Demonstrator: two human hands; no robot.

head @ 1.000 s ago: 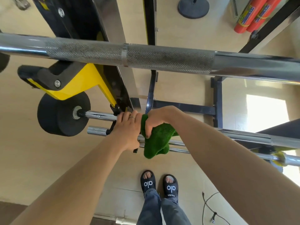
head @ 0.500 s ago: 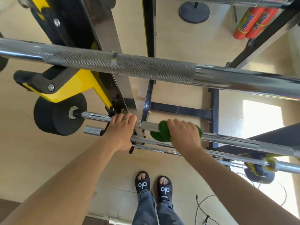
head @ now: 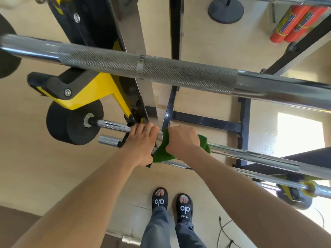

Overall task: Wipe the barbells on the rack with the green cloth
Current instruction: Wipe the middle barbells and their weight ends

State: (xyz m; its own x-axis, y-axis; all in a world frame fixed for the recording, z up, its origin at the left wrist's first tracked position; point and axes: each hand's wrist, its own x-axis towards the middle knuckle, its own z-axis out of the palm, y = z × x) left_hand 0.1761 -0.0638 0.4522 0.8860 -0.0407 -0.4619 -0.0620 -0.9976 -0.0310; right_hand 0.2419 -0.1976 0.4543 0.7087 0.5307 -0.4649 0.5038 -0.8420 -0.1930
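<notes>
Here the right hand has its grip closed round the green cloth, fingers curled over the top of a chrome bar low on the rack, so that the cloth is wrapped about the bar under the palm. A fold of cloth hangs below the hand toward the left, and a smaller green edge shows past the knuckles on the right. The left hand sits just beside it, almost touching the cloth, fingers bent over the same bar near the rack upright; a thin ring shows on one finger. Its grip looks closed on the bar, though the fingertips are hidden on the far side. To the left of that hand the bar's short sleeve ends free, and a second bar just behind it carries a black plate. Another thin bar runs below the wiped one, toward the lower right, where a yellow collar and a dark weight sit at its end. Much nearer the camera, a thick barbell with a knurled middle crosses the whole view, resting on a yellow and black hook. Below, on the pale floor, stand two feet in black sandals and blue jeans. Red cylinders lie at the top right, near a round black base.
</notes>
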